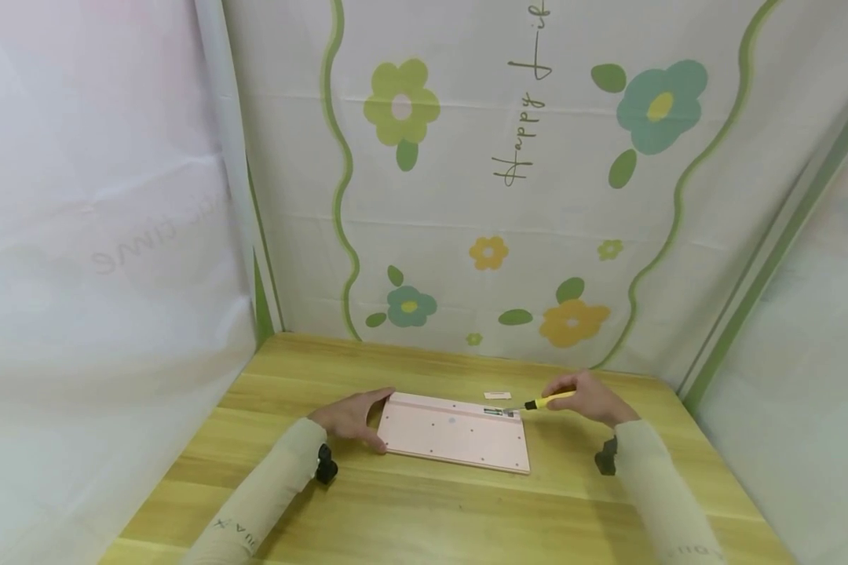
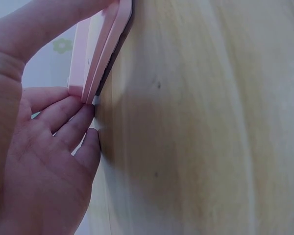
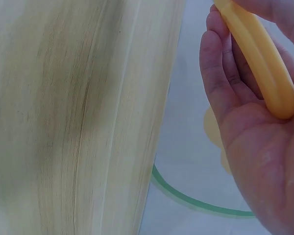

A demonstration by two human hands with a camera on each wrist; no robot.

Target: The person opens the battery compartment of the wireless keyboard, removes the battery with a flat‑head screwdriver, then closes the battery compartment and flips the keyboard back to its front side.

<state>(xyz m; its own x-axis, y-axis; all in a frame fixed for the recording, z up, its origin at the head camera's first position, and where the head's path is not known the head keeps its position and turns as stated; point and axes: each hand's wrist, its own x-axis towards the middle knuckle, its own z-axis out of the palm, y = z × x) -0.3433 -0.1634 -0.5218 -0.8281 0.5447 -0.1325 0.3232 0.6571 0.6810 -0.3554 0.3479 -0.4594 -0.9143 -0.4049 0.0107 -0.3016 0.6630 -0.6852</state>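
A pink keyboard (image 1: 452, 439) lies face down on the table, its underside dotted with screws. My left hand (image 1: 349, 416) holds its left end, thumb at the near corner and fingers at the far one. In the left wrist view, the fingertips (image 2: 81, 110) touch the keyboard's edge (image 2: 105, 49). My right hand (image 1: 588, 399) grips a screwdriver (image 1: 554, 399) by its yellow handle (image 3: 259, 56). The screwdriver's tip is at the uncovered battery compartment (image 1: 498, 412) near the keyboard's far right corner. A small pink battery cover (image 1: 497, 395) lies just behind the keyboard.
The wooden table (image 1: 396, 518) reaches back to a white curtain (image 1: 452, 196) printed with flowers. More white cloth (image 1: 113, 314) hangs at the left side and at the right. Each wrist wears a small black camera (image 1: 327, 464).
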